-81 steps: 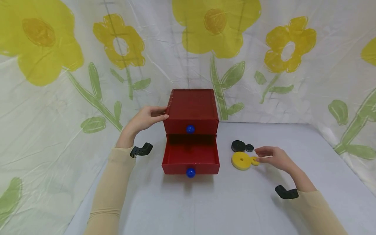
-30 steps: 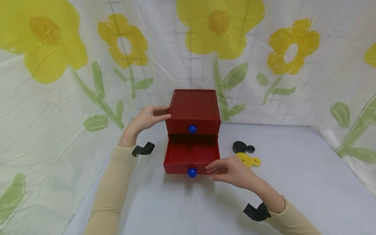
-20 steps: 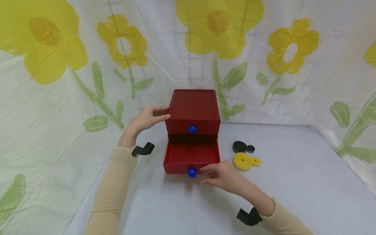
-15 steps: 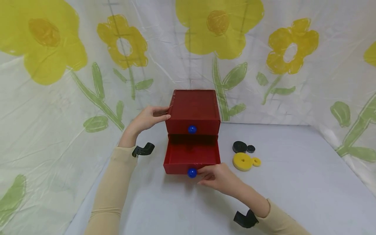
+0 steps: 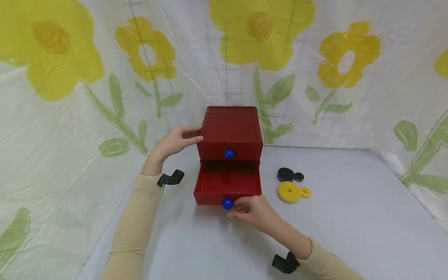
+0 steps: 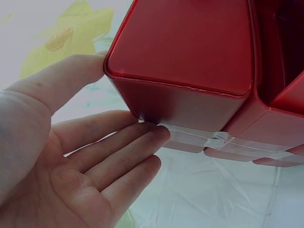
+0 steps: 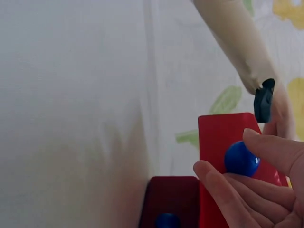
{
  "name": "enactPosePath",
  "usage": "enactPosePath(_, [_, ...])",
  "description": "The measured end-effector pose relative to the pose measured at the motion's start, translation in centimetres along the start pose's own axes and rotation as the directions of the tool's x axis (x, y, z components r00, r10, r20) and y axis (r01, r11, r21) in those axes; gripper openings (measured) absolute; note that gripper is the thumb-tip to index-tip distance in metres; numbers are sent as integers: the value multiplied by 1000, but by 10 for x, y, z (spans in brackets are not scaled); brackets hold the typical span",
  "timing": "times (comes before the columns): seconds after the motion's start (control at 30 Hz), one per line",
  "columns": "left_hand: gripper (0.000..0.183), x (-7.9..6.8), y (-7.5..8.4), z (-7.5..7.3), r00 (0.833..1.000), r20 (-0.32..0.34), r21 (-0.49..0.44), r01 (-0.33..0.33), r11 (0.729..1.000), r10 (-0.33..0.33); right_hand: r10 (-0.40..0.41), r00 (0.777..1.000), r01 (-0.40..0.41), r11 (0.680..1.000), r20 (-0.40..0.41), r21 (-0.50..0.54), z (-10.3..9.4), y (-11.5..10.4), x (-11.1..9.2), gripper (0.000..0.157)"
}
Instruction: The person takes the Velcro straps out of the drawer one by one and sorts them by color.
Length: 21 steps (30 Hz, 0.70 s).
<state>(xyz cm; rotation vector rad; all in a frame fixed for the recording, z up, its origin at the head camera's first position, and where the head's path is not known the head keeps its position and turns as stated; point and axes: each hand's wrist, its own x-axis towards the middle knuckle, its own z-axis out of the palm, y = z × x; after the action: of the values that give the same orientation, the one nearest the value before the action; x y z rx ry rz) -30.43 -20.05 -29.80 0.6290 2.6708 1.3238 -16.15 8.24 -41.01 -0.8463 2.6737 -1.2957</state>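
At the hub of the dial, seen from the head, box (image 5: 231, 126): deep red, smooth and boxy, with a flat top and a faint sheen; the left wrist view shows clear tape (image 6: 221, 137), creased and shiny, along its side.
Upper drawer (image 5: 211, 151): flush with the box; its upper knob (image 5: 229, 154) is a glossy blue ball.
Lower drawer (image 5: 210, 199): pulled out toward six o'clock, a shallow open tray with thin straight walls.
Lower knob (image 5: 228, 203): a blue ball at six, matching the upper one.
Right hand (image 5: 254, 212): at five o'clock, thumb and fingers bent round the lower knob, grasping it.
Left hand (image 5: 174, 142): at nine, fingers nearly straight, resting against the box near its upper front corner without clenching.
Discs: big black disc (image 5: 285, 174) and small black disc (image 5: 299, 177) between three and four; big yellow disc (image 5: 288, 192) and small yellow disc (image 5: 305, 192), both matte with centre holes, near four.
Table (image 5: 332, 210): smooth, pale, under everything.
Sheet (image 5: 196, 70): at twelve, wrinkled and white, printed with yellow flowers.
Changed: the right hand, earlier beside the small yellow disc, is now at the lower knob; the lower drawer sits slightly farther in than half a second ago.
Unchanged: left hand and discs keep their places.
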Motion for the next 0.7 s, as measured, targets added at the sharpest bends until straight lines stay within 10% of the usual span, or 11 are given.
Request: enactPosePath(0.7, [61, -1, 1, -1, 1000, 18, 7, 5, 1000, -5, 54, 979, -60, 998, -195, -29, -2, 2, 27, 21])
